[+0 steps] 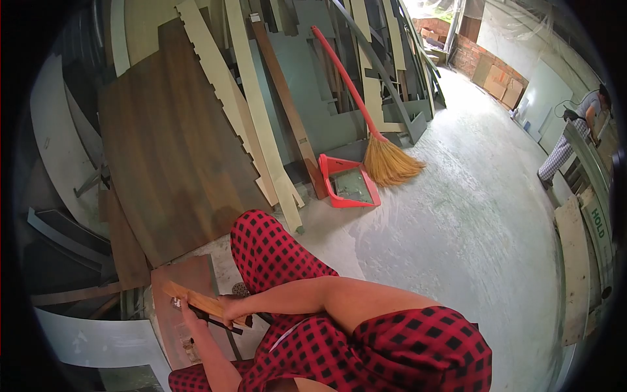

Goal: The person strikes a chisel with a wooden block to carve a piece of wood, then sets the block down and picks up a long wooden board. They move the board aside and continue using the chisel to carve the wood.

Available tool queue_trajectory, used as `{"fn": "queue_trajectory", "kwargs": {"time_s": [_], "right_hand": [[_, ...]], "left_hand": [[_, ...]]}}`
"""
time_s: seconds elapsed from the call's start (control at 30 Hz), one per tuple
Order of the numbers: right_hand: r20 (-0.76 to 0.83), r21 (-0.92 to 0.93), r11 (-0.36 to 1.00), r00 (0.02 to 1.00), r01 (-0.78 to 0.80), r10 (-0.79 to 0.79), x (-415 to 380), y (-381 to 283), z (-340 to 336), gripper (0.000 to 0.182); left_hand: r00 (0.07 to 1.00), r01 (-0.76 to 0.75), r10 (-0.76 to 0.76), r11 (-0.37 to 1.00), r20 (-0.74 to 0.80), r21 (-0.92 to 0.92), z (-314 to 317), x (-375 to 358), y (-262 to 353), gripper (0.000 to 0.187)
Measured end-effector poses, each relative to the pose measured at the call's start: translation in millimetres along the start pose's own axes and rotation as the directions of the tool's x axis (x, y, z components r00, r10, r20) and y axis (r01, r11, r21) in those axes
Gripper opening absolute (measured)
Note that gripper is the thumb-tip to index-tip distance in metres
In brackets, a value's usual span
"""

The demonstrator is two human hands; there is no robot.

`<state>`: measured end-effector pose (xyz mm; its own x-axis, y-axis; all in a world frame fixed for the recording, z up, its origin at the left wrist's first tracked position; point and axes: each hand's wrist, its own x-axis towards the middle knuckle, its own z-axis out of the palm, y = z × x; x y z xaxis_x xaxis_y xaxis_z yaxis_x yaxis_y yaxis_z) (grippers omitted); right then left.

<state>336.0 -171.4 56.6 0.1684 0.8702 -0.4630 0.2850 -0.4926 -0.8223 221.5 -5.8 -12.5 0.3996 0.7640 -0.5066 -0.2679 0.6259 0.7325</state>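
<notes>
Both my hands are close together at the lower left. My right hand [230,310] is closed around a light-brown wooden piece [196,297], dark at its near end. Just below, my left hand [185,312] is closed at the far end of the wood, on a slim black bar [222,326] with something shiny at its tip. What kind of tool the bar is, I cannot make out. Under both hands lies a reddish-brown board [179,340] on the floor, with a small worn patch. My knee in red-and-black checked cloth [274,248] is beside it.
A large brown panel [163,157] and several long strips lean ahead. A red dustpan [349,202] and a straw broom [392,160] stand by them. Another person [575,134] bends over by stacked boards [575,268] at the right. Grey curved sheets [104,336] lie left.
</notes>
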Motion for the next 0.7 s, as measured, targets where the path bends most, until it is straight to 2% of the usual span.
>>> {"fn": "queue_trajectory", "kwargs": {"time_s": [0.03, 0.23, 0.27, 0.33, 0.47, 0.53, 0.7], "right_hand": [[0.014, 0.010, 1.000, 1.000, -0.003, 0.003, 1, 1, 0, 0.100], [0.040, 0.051, 0.999, 0.999, -0.019, 0.017, 6, 5, 2, 0.105], [0.039, 0.050, 0.999, 0.999, -0.019, 0.017, 7, 7, 4, 0.105], [-0.077, 0.071, 0.997, 0.997, 0.023, -0.018, 7, 9, 9, 0.085], [-0.051, 0.100, 0.995, 0.999, 0.006, -0.001, 5, 8, 4, 0.085], [0.064, 0.084, 0.996, 0.998, -0.020, 0.014, 7, 7, 1, 0.102], [0.026, 0.066, 0.997, 0.999, 0.034, -0.036, 4, 8, 0, 0.096]], "left_hand": [[1.000, -0.018, 0.018, 1.000, 0.004, 0.015, -1, 2, -1, 0.039], [1.000, 0.024, -0.024, 1.000, -0.004, 0.004, 0, 0, 0, 0.039], [1.000, 0.024, -0.024, 1.000, -0.003, 0.004, 2, -3, 2, 0.039], [0.999, 0.042, -0.041, 0.999, -0.021, 0.011, 5, -9, 2, 0.038], [0.999, -0.001, 0.001, 1.000, 0.032, -0.009, 4, -7, 0, 0.040], [1.000, 0.016, -0.016, 1.000, 0.018, -0.010, 4, -7, 0, 0.041], [1.000, 0.005, -0.005, 1.000, 0.011, 0.006, 3, -8, -1, 0.043]]}}
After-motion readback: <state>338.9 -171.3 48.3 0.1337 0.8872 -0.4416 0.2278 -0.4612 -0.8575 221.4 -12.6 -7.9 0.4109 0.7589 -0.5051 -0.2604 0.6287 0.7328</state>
